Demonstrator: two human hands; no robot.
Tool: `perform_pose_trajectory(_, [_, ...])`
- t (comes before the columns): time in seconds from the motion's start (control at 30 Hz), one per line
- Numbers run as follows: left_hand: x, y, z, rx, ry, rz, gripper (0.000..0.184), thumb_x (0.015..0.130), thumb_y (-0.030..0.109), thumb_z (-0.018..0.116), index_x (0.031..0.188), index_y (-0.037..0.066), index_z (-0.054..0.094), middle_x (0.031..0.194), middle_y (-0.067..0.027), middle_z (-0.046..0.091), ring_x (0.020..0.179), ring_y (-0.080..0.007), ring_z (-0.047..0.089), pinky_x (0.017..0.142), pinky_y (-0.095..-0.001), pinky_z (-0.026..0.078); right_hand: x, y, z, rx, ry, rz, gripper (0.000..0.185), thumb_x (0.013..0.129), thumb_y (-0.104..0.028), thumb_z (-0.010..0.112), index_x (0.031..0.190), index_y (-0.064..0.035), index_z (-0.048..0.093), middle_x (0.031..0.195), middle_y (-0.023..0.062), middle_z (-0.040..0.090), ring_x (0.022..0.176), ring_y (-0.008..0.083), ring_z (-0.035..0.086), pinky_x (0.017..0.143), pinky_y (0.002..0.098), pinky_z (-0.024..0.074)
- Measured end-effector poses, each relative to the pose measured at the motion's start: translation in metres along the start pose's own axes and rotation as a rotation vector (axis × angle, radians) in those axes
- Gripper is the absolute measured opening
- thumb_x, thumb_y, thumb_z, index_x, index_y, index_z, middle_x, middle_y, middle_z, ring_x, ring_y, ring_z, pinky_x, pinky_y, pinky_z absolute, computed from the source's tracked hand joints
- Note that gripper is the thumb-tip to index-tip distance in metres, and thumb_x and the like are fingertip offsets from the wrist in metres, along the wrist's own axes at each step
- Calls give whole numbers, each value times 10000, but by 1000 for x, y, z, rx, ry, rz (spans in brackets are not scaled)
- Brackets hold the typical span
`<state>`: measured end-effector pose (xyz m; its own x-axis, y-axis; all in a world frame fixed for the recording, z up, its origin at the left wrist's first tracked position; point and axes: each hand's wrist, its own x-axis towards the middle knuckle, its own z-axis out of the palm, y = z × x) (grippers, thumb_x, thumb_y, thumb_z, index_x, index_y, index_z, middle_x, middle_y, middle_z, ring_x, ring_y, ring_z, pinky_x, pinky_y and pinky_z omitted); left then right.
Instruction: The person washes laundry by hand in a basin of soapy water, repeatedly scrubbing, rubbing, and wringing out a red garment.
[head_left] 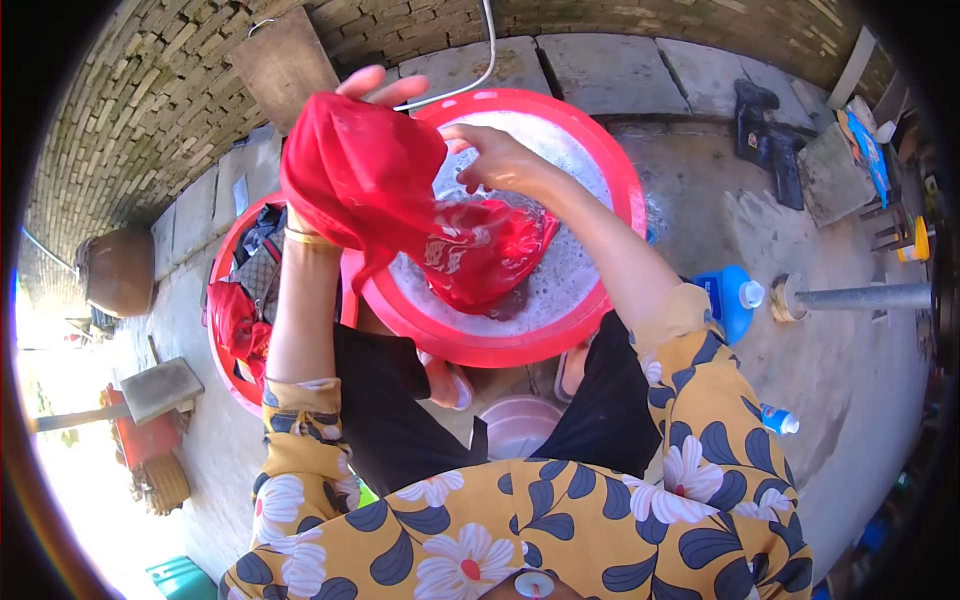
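A wet red cloth [365,165] is draped over my left hand [385,88], whose fingertips stick out above it, apart from one another. The cloth hangs down into the soapy water of a large red basin [625,185], its lower end lying in the suds. Above the water, to the right of the raised cloth, my right hand [495,158] has its fingers apart and curved, with nothing held in them. Suds and water partly surround the lower folds of the cloth.
Left of the basin stands a red tub [222,345] with dark and red clothes. Between my feet is a pink basin [520,425]. A blue bottle [735,305] and a smaller one [778,419] are at the right, near a metal pole [865,297]. A wooden board [285,68] leans behind.
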<state>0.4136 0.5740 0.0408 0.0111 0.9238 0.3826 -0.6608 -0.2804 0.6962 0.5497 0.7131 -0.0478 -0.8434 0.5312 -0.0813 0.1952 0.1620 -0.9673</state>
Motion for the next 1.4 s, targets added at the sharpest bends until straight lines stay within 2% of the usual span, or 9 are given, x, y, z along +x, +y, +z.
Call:
perform_pose_trajectory(0.13, [39, 26, 27, 85, -236, -82, 518, 921, 232, 457, 1338, -6, 261, 1322, -281, 337, 1037, -378, 543, 854, -447, 488, 13, 15, 18, -109, -274, -71, 361, 761, 18, 559, 1103, -97, 573, 934, 84, 622, 688, 120, 583, 595, 286, 468])
perform_pose_trajectory(0.2, [55, 35, 21, 122, -381, -130, 526, 917, 243, 467, 1357, 36, 266, 1350, -269, 307, 1119, -411, 472, 901, -476, 453, 33, 50, 41, -103, -32, -509, 232, 790, -97, 510, 987, -103, 634, 792, 110, 655, 722, 216, 637, 585, 306, 487])
perform_pose_trajectory(0.33, [58, 109, -51, 247, -196, -107, 509, 915, 223, 467, 1350, 33, 284, 1346, -226, 337, 1137, -353, 466, 934, -437, 424, 32, 19, 6, 103, 12, -39, 211, 793, -73, 442, 812, -26, 647, 679, 127, 631, 630, 202, 635, 502, 309, 474])
perform_pose_trajectory(0.53, [6, 187, -90, 429, 64, -47, 483, 912, 192, 469, 1339, 29, 312, 1339, -161, 382, 1165, -265, 456, 983, -379, 381, 3, -41, -84, 710, 406, -194, 163, 786, -66, 497, 880, 23, 595, 654, 90, 606, 499, 176, 571, 442, 257, 428])
perform_pose_trajectory(0.73, [-46, 131, -113, 178, 105, -293, 444, 900, 159, 487, 1315, 45, 375, 1307, -115, 446, 1171, -188, 453, 1033, -330, 328, -29, -49, -117, 563, 481, -426, 109, 710, -102, 618, 687, 3, 633, 650, 42, 599, 579, 96, 531, 529, 263, 421])
perform_pose_trajectory(0.8, [-65, 99, -123, 542, 565, -471, 464, 874, 156, 515, 1304, 31, 392, 1273, -121, 478, 1148, -176, 467, 1007, -318, 350, -38, -51, -111, 665, 301, -290, 114, 711, -106, 617, 679, 3, 630, 651, 33, 600, 598, 90, 535, 553, 247, 421])
perform_pose_trajectory(0.87, [-41, 66, -108, 1676, 145, -1057, 495, 802, 129, 558, 1275, 47, 436, 1230, -98, 518, 1113, -195, 501, 935, -349, 414, -26, -35, -100, 485, 187, -362, 110, 708, -118, 623, 703, -11, 649, 667, 16, 617, 612, 88, 547, 561, 232, 424])
perform_pose_trajectory(1.07, [-11, -68, -18, 1267, 172, -323, 540, 714, 106, 662, 1213, 18, 476, 1038, -76, 605, 903, -140, 565, 823, -256, 427, -20, -9, -39, -105, -163, -149, 209, 688, -216, 622, 643, -13, 611, 574, -5, 543, 549, 75, 458, 522, 259, 365])
perform_pose_trajectory(1.4, [-92, -152, -98, 1285, 260, -842, 191, 782, 93, 616, 940, -15, 627, 837, -19, 621, 761, -110, 567, 718, -245, 452, -54, 32, -61, -225, -299, 52, 242, 716, -233, 668, 692, 4, 628, 590, -2, 549, 555, 72, 466, 522, 266, 371])
